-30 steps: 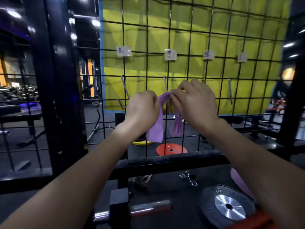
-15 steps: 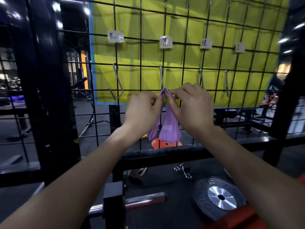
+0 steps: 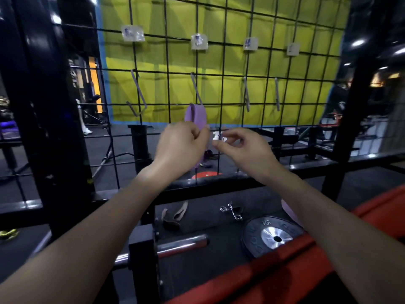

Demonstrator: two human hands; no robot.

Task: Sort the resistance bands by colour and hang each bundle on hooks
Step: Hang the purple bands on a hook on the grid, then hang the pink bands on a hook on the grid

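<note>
A purple resistance band bundle hangs looped over the second metal hook on the black wire grid. My left hand is in front of the band's lower part, and its fingertips pinch the band's right edge. The band's tail shows below that hand. Just to the right, my right hand has loosely curled fingers with nothing in them, apart from the band. Three other hooks hang bare: the first hook, the third hook and the fourth hook. A small label sits above each hook.
Below the grid lie a pale pink band partly hidden by my right arm, a black weight plate, a spring collar, grey straps and a barbell sleeve. A red pad runs along the lower right.
The purple band now hangs on the second hook. Both hands have dropped below the hook, and my right hand has let go of the band and moved to the right.
</note>
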